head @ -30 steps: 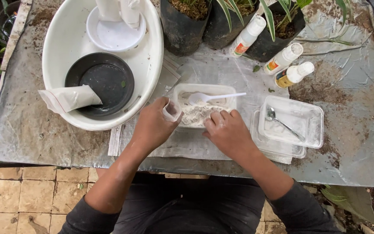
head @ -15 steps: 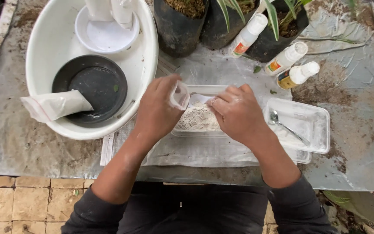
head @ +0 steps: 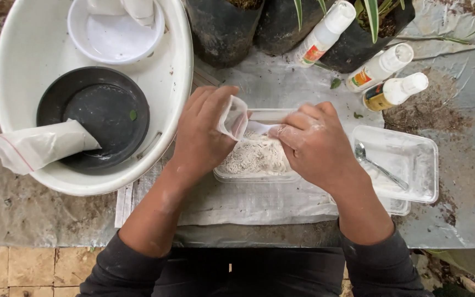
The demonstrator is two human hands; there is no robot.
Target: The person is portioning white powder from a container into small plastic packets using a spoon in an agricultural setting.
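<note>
Fingers: my left hand (head: 202, 135) is pinching a small clear plastic bag (head: 232, 117) at its rim, fingers clamped on it and holding its mouth open; my right hand (head: 315, 144) is closing its fingers together around a white plastic spoon (head: 262, 127), dusted with powder.

Landmark: I am placing everything against the clear tray of whitish powder (head: 257, 159), which is sitting between my hands on a crinkled plastic sheet (head: 237, 201).

Far left of the tray: a big white oval basin (head: 26, 60) is holding a round black saucer (head: 103, 113), a smaller white bowl (head: 114, 36) behind it, and a soft filled zip bag (head: 39, 146) lying over the basin's near rim.

Just above the tray: the small bag is hanging tilted over the powder, touching the spoon's bowl.

Step in hand: I judge I am spooning powder out of the tray into the small bag.

Next move: it is calling for a steady tip of the spoon into the narrow mouth, with the bag kept wide, since the powder looks fine and loose and would spill easily.

Behind the tray: dark, limp plastic plant pots (head: 224, 30) are standing with soil.

Behind and right of the tray: three white squeeze bottles (head: 380, 66) are lying side by side.

Right of the tray: a second clear rectangular tray (head: 413, 192), filmed with powder, is holding a shiny metal spoon (head: 377, 165).
</note>
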